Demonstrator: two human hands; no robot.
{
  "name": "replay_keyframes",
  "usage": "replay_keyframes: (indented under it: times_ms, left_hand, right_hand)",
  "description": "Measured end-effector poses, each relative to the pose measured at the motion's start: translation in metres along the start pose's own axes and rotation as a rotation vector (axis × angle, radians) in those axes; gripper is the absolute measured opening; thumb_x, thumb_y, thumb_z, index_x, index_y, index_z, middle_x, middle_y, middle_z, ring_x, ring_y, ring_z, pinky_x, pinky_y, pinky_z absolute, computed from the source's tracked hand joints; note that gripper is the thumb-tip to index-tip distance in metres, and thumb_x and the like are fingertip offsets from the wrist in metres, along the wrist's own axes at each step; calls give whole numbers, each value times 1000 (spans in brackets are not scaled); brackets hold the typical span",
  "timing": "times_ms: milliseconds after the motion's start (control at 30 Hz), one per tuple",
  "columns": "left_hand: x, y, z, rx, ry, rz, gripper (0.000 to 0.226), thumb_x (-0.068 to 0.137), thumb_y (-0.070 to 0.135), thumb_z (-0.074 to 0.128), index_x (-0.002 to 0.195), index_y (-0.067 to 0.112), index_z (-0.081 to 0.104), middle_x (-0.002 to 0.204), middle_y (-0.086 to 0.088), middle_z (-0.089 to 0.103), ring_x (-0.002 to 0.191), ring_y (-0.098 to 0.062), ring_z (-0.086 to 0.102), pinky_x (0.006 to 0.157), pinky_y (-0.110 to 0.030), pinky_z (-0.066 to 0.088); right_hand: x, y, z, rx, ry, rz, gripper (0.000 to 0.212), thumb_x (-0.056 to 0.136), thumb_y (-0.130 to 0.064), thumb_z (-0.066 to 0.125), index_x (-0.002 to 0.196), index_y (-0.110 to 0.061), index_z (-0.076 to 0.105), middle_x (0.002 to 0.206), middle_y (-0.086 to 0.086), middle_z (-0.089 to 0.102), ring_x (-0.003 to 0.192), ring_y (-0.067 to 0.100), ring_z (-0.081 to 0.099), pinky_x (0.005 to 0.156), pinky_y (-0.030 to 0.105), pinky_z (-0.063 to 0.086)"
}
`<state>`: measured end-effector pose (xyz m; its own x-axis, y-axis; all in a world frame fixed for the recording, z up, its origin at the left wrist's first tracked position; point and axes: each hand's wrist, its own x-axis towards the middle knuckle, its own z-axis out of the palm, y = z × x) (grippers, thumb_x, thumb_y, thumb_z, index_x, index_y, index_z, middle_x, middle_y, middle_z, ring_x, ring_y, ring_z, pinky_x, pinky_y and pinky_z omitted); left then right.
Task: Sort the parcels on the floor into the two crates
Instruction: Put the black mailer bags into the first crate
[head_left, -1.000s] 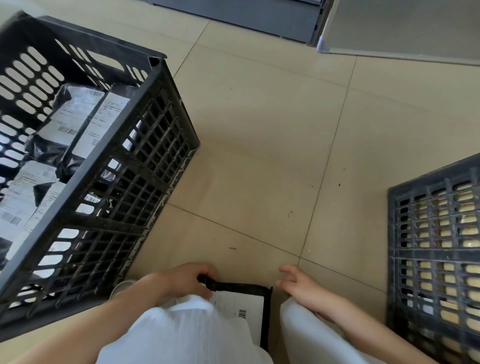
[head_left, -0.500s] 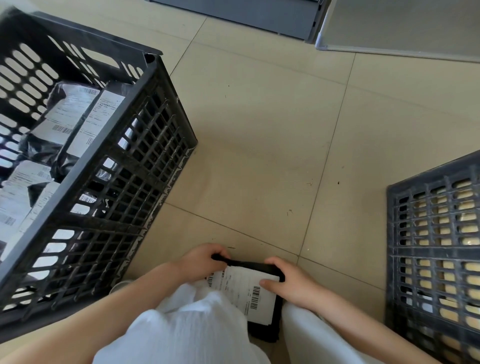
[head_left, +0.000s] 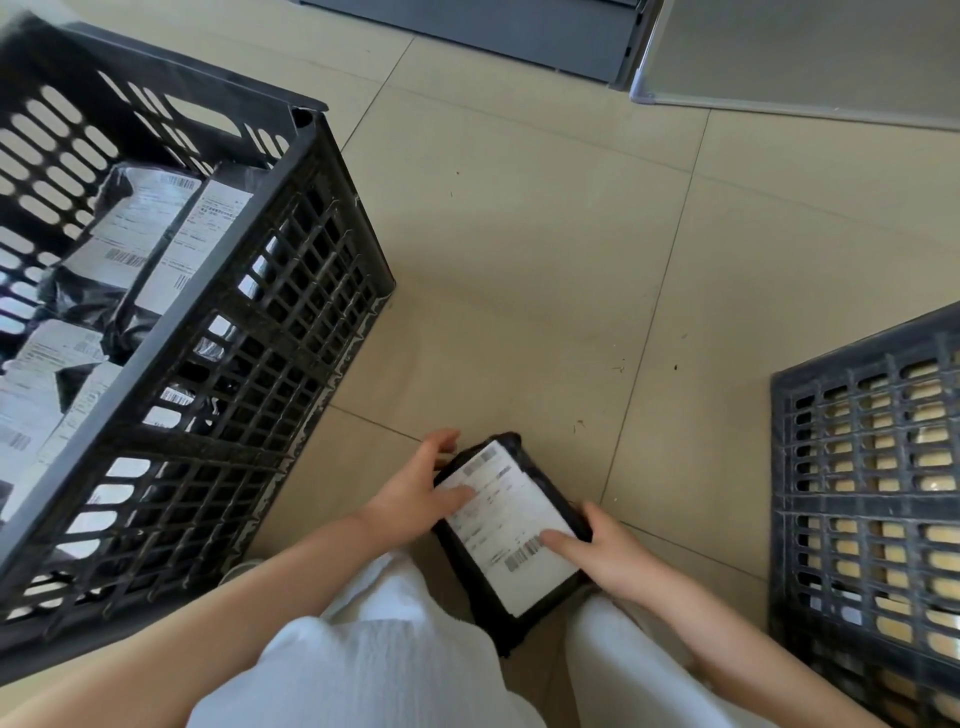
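Both hands, left (head_left: 415, 499) and right (head_left: 608, 556), hold parcel (head_left: 511, 525); crates flank bare floor (head_left: 519, 260).

Both bare forearms reach forward and down between the knees, which are clad in white cloth. The left hand (head_left: 415, 499) lies with its thumb laid flat across the white label of a flat black plastic-wrapped parcel (head_left: 511, 525) and its fingers curled round the far edge (fingertips partly hidden). The right hand (head_left: 605, 558) grips the parcel's right edge, its thumb pressing the label.
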<state>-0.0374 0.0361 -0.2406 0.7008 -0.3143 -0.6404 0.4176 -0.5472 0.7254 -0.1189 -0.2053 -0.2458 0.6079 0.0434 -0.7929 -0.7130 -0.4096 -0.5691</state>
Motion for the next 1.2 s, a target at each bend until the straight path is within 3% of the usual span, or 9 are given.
replay_keyframes:
  times_ms: [167, 233, 400, 500, 667, 767, 900, 1100, 1200]
  left_hand:
    - [2, 10, -6, -235, 222, -112, 80, 92, 28, 67, 154, 24, 17, 149, 0, 36, 130, -12, 38, 100, -27, 34]
    - [2, 15, -11, -256, 228, -139, 83, 92, 36, 67, 155, 25, 15, 154, -1, 32, 135, -16, 38, 106, -30, 35]
    - [-11, 21, -8, -424, -32, -236, 78, 87, 48, 68, 152, 31, 27, 138, 4, 54, 124, -16, 55, 101, -45, 51]
    - [-15, 23, -2, -424, -149, -203, 77, 88, 44, 69, 152, 36, 25, 139, 9, 54, 121, -13, 59, 91, -39, 57]
    - [-16, 29, -6, -387, -83, -136, 90, 81, 39, 77, 151, 39, 22, 135, 16, 55, 120, -9, 57, 105, -37, 48]
    - [-19, 34, -9, -323, 1, -116, 74, 87, 35, 74, 144, 37, 28, 130, 12, 57, 110, -13, 63, 79, -33, 59]
    - [-24, 42, -14, -314, 91, -67, 52, 94, 27, 66, 137, 33, 39, 124, 8, 63, 100, -13, 66, 57, -16, 49]
    - [-35, 54, -25, -371, 135, 7, 39, 100, 18, 56, 137, 23, 47, 121, 7, 66, 102, -5, 64, 66, -14, 52]
    - [-38, 62, -33, -323, 181, 54, 33, 102, 17, 50, 135, 20, 50, 121, 8, 67, 105, -4, 63, 87, -22, 54]
  right_hand:
    - [-2, -1, 6, 305, 36, 42, 36, 93, -24, 70, 124, -12, 56, 112, 0, 72, 103, 16, 69, 97, 37, 53]
    - [-3, -10, 8, 480, 23, 54, 30, 96, -20, 65, 125, -14, 58, 114, 2, 73, 105, 18, 69, 95, 35, 54]
    - [-5, -32, 0, 784, 16, 86, 26, 98, -22, 61, 123, -22, 61, 115, 4, 75, 109, 26, 67, 93, 47, 52]
    - [-9, -39, -1, 763, 13, 63, 26, 98, -24, 61, 124, -26, 61, 115, 0, 75, 110, 24, 67, 93, 45, 53]
    - [-17, -54, 1, 643, -36, 16, 22, 98, -23, 61, 120, -27, 64, 109, -7, 77, 104, 16, 70, 88, 35, 54]
    - [-19, -64, -1, 557, -31, -19, 24, 97, -25, 63, 120, -27, 64, 112, -8, 76, 106, 15, 69, 88, 33, 55]
    - [-23, -74, -6, 443, -58, -52, 23, 99, -25, 61, 121, -29, 63, 117, -9, 74, 108, 12, 69, 96, 36, 55]
    - [-28, -82, -10, 348, -47, -71, 27, 100, -28, 59, 127, -27, 59, 124, -6, 69, 116, 15, 63, 99, 34, 52]
    - [-30, -89, -13, 302, -32, -80, 24, 99, -32, 59, 122, -24, 62, 124, 3, 69, 118, 21, 63, 97, 33, 52]
